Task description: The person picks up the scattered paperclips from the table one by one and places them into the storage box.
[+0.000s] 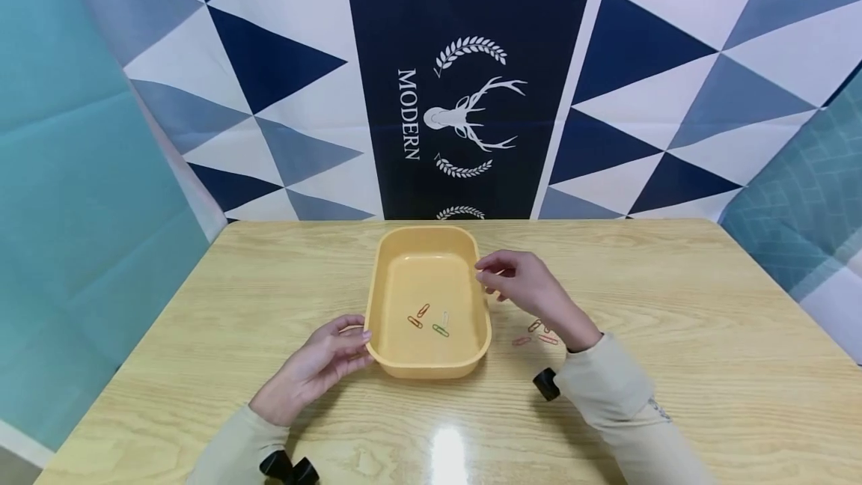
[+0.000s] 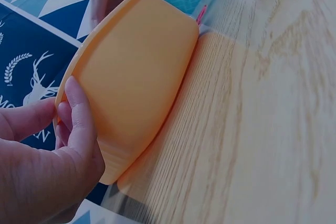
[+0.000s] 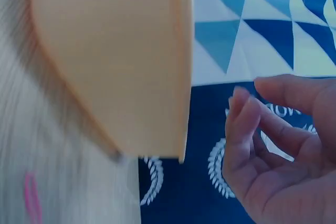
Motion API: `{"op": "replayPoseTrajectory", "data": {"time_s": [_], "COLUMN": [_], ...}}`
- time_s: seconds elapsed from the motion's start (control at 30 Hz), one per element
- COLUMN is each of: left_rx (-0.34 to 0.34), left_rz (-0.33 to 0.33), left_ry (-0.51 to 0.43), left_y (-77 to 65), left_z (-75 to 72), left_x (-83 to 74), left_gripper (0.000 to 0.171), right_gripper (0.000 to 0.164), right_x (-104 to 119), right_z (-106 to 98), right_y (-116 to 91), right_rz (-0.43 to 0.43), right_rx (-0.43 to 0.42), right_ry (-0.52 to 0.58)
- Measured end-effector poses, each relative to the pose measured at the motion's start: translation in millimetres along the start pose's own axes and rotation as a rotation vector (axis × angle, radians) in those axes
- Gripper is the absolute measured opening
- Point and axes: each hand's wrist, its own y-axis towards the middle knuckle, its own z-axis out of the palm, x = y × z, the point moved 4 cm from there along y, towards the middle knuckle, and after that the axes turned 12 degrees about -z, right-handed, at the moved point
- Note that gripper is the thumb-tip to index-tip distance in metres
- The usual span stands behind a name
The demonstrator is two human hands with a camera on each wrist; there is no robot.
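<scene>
A yellow plastic tray stands on the table. Inside it lie a green paper clip, a pale paper clip and two reddish ones, one of them the upper red paper clip. My left hand pinches the tray's left rim, thumb at the edge and fingers against the outer wall. At the right rim hovers my right hand, fingers loosely bent. In the right wrist view a small gap shows between its thumb and fingertips, with nothing seen in it.
Several red and pink paper clips, among them a pink paper clip, lie on the wooden table right of the tray, partly hidden by the right wrist. A patterned cloth with a deer print hangs behind the table's far edge.
</scene>
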Motion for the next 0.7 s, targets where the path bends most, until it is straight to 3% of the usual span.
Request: {"op": "replayPoseTrajectory", "data": {"time_s": [0.3, 0.7], "left_rx": [-0.008, -0.025], "left_rz": [-0.005, -0.013], "left_ry": [-0.005, -0.006], "left_y": [-0.5, -1.4], "left_z": [0.2, 0.4], "left_x": [-1.6, -0.9], "left_gripper": [0.042, 0.044], "right_gripper": [0.03, 0.04], "right_x": [-26, -58], "right_z": [-31, -62], "right_y": [-18, -43], "right_rz": [0.019, 0.093], "right_rx": [-0.02, 0.04], "right_ry": [-0.139, -0.189]}}
